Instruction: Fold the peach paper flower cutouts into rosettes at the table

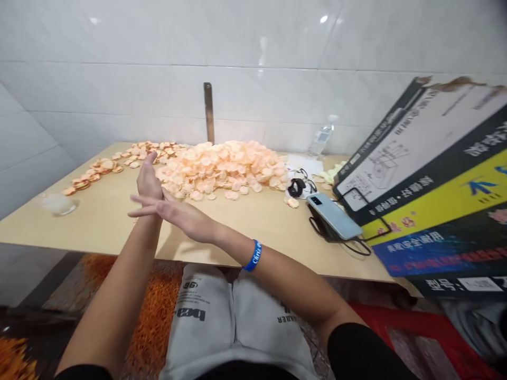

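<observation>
My left hand (148, 180) is raised over the front left of the table, fingers stretched upward and partly foreshortened. Across its wrist and the base of its palm lies my right hand (186, 216), fingers straight and slightly apart, pointing left. The two hands touch, and I see nothing held in either. Just behind them rises a big heap of thin peach-coloured petal-like pieces (225, 166). Similar pieces with reddish edges (93, 174) trail along the table's left back side. A blue wristband (253, 256) circles my right wrist.
A small clear dish with whitish content (59, 205) sits at the left. Rightward are a pale blue phone (336, 215), black cables, a water bottle (322, 137) and stacked printed cartons (431, 174). A narrow strip (208, 113) leans on the wall. Orange material (154, 316) lies below the table (222, 227).
</observation>
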`<state>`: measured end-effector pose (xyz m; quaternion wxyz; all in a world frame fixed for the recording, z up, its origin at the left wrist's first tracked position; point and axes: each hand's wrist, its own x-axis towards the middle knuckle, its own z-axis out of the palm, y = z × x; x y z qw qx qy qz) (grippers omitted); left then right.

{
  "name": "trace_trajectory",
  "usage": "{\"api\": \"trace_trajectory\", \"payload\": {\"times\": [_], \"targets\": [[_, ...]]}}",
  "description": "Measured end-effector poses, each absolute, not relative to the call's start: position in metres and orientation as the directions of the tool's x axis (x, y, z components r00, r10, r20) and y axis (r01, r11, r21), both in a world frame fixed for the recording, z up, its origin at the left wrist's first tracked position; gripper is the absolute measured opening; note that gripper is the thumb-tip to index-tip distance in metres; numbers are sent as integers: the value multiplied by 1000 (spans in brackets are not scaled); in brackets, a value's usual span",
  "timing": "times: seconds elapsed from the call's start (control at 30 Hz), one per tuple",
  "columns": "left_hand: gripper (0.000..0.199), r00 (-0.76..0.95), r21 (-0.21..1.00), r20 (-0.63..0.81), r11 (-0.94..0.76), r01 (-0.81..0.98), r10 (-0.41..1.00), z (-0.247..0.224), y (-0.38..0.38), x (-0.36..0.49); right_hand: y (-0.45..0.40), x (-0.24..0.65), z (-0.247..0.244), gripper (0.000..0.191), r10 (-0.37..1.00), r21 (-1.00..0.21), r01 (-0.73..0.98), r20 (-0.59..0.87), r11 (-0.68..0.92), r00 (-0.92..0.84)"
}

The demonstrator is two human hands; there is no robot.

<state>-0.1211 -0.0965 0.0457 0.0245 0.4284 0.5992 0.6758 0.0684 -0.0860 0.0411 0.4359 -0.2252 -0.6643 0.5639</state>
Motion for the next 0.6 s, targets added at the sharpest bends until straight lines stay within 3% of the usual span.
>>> {"api": "trace_trajectory", "payload": {"times": [0.07, 0.13, 0.23, 0.3, 0.33, 0.43, 0.5, 0.6], "targets": [[31, -652, 820, 571, -311, 481, 498, 54, -79, -107, -80, 102, 44, 34, 747, -912, -58, 368, 406, -553], [24, -625, 822, 568, -334, 460, 536, 57, -65, -82, -68, 136, 45, 31, 718, -846, 98, 376, 523, -586], [21, -473, 793, 576, -317, 520, 666, 45, -44, -35, -43, 193, 39, 28, 807, -764, 364, 326, 532, -493], [34, -287, 700, 624, -357, 618, 727, 28, -29, -5, -27, 230, 30, 21, 900, -478, 763, 226, 436, -372], [33, -189, 662, 619, -377, 649, 762, 19, -20, 10, -21, 245, 24, 17, 931, -334, 870, 167, 363, -325], [18, 38, 590, 535, -405, 698, 844, -10, 4, 44, -11, 270, 10, 19, 978, -89, 974, 30, 208, -206], [28, 160, 546, 516, -467, 695, 841, -27, 15, 59, -8, 273, 3, 19, 984, -56, 983, -19, 175, -176], [34, 293, 489, 519, -561, 668, 803, -43, 22, 64, -6, 272, -4, 19, 981, -100, 977, -43, 186, -191]]}}
